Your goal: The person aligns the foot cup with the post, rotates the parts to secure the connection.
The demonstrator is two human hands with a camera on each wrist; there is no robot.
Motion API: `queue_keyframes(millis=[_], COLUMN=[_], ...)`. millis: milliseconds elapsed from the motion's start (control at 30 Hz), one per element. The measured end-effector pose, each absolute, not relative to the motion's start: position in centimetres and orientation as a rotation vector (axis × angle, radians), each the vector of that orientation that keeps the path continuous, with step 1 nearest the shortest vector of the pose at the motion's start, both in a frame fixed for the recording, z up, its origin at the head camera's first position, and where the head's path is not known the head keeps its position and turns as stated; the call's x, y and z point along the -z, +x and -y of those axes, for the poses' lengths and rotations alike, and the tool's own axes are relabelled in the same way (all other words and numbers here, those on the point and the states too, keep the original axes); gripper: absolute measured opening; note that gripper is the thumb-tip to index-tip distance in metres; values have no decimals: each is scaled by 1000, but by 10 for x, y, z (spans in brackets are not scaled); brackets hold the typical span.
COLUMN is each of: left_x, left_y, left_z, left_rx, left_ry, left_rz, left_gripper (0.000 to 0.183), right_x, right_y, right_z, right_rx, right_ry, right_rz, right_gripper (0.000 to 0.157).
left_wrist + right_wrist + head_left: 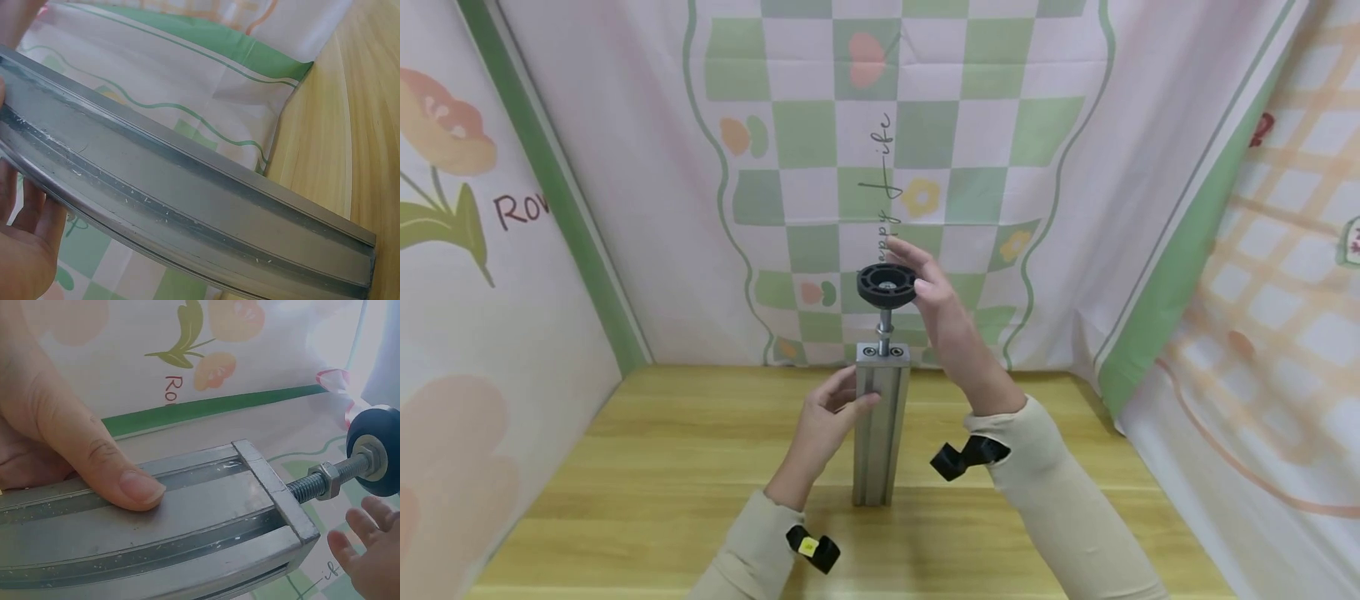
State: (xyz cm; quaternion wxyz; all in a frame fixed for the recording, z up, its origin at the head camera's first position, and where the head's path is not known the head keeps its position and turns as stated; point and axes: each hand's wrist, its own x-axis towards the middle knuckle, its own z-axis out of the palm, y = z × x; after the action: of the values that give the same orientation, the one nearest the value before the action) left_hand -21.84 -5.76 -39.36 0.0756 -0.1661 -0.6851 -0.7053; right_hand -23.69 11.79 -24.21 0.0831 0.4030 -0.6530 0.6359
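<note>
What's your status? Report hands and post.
Left hand grips post. Right hand beside black disc. Post upright on table. Nothing seen in the way.

The fingertips of the left hand [822,429] are hidden from me behind the metal profile [877,442], the black foot [872,293] masks the lower end of the lettering [880,186], both sleeves [1067,500] are cropped by the head view's bottom edge, and the right wrist view truncates the right hand [375,556].

Beige sleeves [1067,500], black wrist cameras [951,462], yellow patch [808,547] on left one
</note>
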Motion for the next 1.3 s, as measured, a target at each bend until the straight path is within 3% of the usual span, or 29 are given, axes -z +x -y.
queue_keyframes(millis=[433,900,1300], left_x=[394,395,396], left_y=[-218,-219,-220], left_z=[57,58,59], left_rx=[2107,2110,2099], left_ry=[-514,-510,-518], left_rz=[2058,2053,2064], left_gripper=[54,52,50], right_x=[244,247,247], right_y=[-239,-236,-235], right_z=[-121,-124,-117], right_rx=[-1956,-1952,-1871], right_ry=[1349,1086,1005], right_rz=[1867,1970,1996], right_gripper=[55,44,80])
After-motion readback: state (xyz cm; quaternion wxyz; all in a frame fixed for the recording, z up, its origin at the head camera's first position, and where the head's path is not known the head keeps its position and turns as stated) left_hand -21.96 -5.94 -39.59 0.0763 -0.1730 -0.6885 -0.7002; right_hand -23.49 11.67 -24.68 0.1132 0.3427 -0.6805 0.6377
